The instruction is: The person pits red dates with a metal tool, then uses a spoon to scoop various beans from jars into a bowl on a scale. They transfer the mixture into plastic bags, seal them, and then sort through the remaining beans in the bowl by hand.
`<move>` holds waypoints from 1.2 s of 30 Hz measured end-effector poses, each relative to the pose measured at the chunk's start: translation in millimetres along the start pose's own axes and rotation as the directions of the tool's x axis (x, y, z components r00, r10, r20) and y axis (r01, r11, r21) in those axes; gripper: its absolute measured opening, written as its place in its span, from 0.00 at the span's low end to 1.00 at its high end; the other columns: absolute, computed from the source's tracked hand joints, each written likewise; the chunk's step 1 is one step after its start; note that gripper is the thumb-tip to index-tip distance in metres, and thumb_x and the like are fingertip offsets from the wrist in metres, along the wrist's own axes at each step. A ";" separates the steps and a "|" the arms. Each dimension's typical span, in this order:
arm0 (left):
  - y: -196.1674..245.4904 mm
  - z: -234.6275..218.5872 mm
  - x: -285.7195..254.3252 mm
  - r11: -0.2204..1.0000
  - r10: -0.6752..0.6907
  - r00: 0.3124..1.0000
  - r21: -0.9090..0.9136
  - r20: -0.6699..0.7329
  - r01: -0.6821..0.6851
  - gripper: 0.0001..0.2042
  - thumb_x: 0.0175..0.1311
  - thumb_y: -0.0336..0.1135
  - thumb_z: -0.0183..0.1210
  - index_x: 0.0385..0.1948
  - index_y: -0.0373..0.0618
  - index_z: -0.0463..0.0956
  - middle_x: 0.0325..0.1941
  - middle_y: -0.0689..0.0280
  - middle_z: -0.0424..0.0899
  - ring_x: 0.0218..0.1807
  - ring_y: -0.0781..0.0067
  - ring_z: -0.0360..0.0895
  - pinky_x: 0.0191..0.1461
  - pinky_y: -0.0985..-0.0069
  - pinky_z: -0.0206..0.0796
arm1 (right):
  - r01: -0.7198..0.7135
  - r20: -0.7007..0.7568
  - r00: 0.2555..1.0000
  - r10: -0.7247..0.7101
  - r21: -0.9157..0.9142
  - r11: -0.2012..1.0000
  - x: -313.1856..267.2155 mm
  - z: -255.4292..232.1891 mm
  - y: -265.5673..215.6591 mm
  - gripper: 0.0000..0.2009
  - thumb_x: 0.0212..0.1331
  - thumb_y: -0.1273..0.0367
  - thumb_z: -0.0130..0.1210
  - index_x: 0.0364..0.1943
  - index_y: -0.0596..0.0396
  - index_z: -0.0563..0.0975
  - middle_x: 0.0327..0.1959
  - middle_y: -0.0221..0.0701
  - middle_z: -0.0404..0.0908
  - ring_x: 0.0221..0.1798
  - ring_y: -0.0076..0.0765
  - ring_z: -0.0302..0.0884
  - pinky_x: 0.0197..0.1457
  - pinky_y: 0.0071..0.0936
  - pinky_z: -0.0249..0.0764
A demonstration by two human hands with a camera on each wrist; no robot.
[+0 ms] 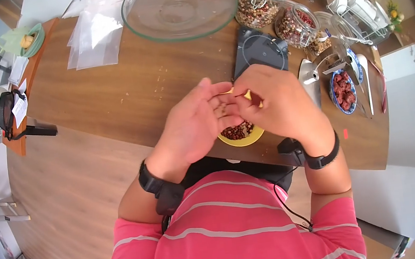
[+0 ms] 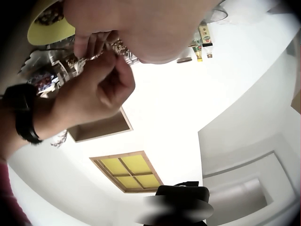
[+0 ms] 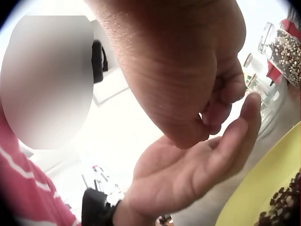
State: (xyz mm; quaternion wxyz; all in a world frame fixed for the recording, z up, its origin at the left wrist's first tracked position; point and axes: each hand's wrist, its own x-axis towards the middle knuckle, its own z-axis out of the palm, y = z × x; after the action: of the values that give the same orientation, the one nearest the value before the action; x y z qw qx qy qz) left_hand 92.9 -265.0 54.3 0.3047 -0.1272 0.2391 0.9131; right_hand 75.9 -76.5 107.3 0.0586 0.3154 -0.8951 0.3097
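Note:
My left hand [image 1: 188, 121] lies palm up over the table's front edge, its fingers extended and slightly bent. Several small pale pieces [image 1: 224, 109] rest on those fingers. Above them, my right hand [image 1: 280, 99] has its fingers curled, with the fingertips right at the left hand's fingers. I cannot tell whether its fingertips pinch a piece. Below both hands stands a yellow bowl [image 1: 245, 142] with reddish-brown beans [image 1: 237, 131] and some paler bits in it; the hands hide its far side. In the right wrist view the bowl [image 3: 256, 181] is close beside the left hand [image 3: 188, 174].
Glass clip jars [image 1: 259, 8] of mixed beans line the back right, near a black hot plate [image 1: 260, 50]. A blue-patterned dish [image 1: 335, 96] holds dark red dried fruit. A large glass plate [image 1: 183, 29] and clear plastic bags [image 1: 95, 47] lie farther back. Crumbs dot the wooden table [image 1: 91, 93].

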 end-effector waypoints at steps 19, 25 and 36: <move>-11.9 -44.9 12.5 0.121 0.328 0.945 0.992 -0.002 -0.040 0.15 0.65 0.33 0.62 0.50 0.38 0.73 0.22 0.67 0.78 0.26 0.78 0.75 0.33 0.73 0.67 | -0.160 0.243 0.955 0.168 -0.054 0.986 -22.4 32.7 28.4 0.08 0.59 0.78 0.59 0.42 0.58 0.83 0.38 0.44 0.85 0.42 0.58 0.83 0.45 0.45 0.79; -5.0 -25.0 1.9 0.060 0.341 0.940 0.998 0.005 -0.026 0.16 0.64 0.37 0.61 0.50 0.40 0.75 0.24 0.57 0.83 0.31 0.52 0.83 0.38 0.59 0.72 | -0.193 0.299 0.938 0.175 0.031 0.981 -21.6 33.0 27.6 0.12 0.55 0.78 0.57 0.43 0.57 0.84 0.40 0.46 0.85 0.45 0.59 0.83 0.47 0.47 0.79; 0.9 -24.2 2.7 -0.064 0.412 0.901 0.991 0.135 -0.119 0.12 0.63 0.32 0.61 0.47 0.41 0.77 0.18 0.63 0.77 0.22 0.69 0.75 0.31 0.69 0.66 | -0.265 0.299 0.924 0.238 0.054 0.963 -19.1 23.1 18.2 0.15 0.54 0.79 0.57 0.46 0.53 0.84 0.41 0.46 0.86 0.43 0.58 0.85 0.45 0.47 0.80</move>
State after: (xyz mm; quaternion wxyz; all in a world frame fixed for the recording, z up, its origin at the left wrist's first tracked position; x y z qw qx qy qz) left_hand 92.3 -276.7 32.9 0.0909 0.0797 0.8600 0.4958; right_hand 82.2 -69.0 73.6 -0.1279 0.2423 -0.9115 0.3067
